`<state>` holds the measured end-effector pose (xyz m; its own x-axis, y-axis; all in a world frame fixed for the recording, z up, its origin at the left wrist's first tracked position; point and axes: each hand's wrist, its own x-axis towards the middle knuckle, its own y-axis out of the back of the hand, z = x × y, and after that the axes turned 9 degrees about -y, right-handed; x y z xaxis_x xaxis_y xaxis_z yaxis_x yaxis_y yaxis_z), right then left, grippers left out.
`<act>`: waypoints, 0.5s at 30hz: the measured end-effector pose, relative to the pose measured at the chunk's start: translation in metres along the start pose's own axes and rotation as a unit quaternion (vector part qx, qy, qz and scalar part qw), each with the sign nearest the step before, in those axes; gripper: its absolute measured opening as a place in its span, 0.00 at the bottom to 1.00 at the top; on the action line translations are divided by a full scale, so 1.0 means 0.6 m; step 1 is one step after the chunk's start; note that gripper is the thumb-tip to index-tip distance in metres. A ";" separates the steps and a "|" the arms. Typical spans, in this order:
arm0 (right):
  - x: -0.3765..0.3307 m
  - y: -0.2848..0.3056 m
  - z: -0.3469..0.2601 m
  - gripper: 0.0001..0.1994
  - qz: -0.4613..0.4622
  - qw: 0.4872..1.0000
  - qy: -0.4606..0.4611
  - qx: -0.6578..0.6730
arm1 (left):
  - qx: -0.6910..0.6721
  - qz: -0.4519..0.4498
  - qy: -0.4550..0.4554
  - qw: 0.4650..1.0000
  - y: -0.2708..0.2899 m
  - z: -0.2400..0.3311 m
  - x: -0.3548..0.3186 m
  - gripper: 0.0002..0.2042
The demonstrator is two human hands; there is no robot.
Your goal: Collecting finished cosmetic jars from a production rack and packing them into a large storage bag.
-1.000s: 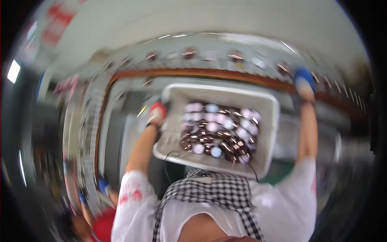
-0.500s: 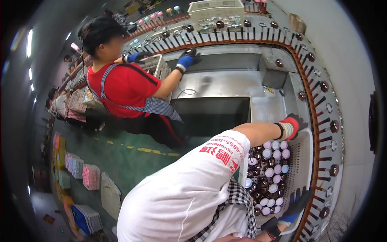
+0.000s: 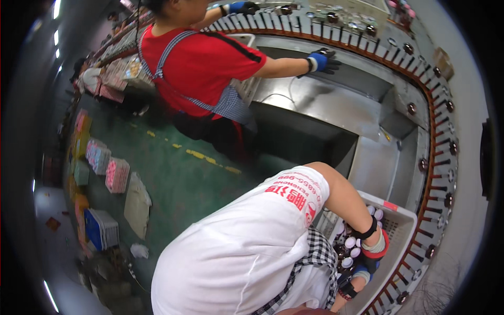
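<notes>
1. An off-white perforated plastic basket [image 3: 401, 223] is seen at the lower right, beside a curved brown conveyor track lined with dark pegs [image 3: 432, 157].
2. Glossy dark-brown round pieces with pale pink and white discs [image 3: 350, 242] are held inside it.
3. The red-gloved left hand [image 3: 376, 250] is placed within the basket, over the pieces; its fingers are hidden, so its opening and any grip cannot be told.
4. The blue-gloved right hand [image 3: 366, 271] is placed just beside it; its fingers are likewise obscured, its grip unclear.
</notes>
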<state>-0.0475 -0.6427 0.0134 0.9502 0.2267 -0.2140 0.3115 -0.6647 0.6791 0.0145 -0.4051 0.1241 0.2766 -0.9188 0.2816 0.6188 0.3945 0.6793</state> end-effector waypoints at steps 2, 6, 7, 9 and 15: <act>0.024 -0.006 -0.037 0.22 -0.022 0.999 0.022 0.011 | 0.005 0.019 -0.005 1.000 0.010 0.004 -0.019 0.14; 0.095 -0.029 -0.118 0.22 -0.052 0.996 0.065 0.040 | 0.032 0.051 -0.053 0.997 0.056 -0.027 -0.038 0.13; 0.116 -0.035 -0.141 0.22 -0.062 0.994 0.079 0.047 | 0.041 0.061 -0.063 0.995 0.064 -0.043 -0.036 0.13; 0.149 -0.052 -0.185 0.22 -0.077 0.990 0.101 0.062 | 0.058 0.074 -0.087 0.992 0.089 -0.070 -0.029 0.12; 0.229 -0.129 -0.309 0.22 -0.115 0.974 0.151 0.120 | 0.096 0.098 -0.160 0.978 0.130 -0.070 -0.082 0.13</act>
<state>0.0570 -0.4285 0.0616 0.8190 0.5650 -0.1003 0.5448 -0.7107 0.4452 0.0799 -0.3286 0.1345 0.1131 -0.7953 0.5956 0.4190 0.5817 0.6972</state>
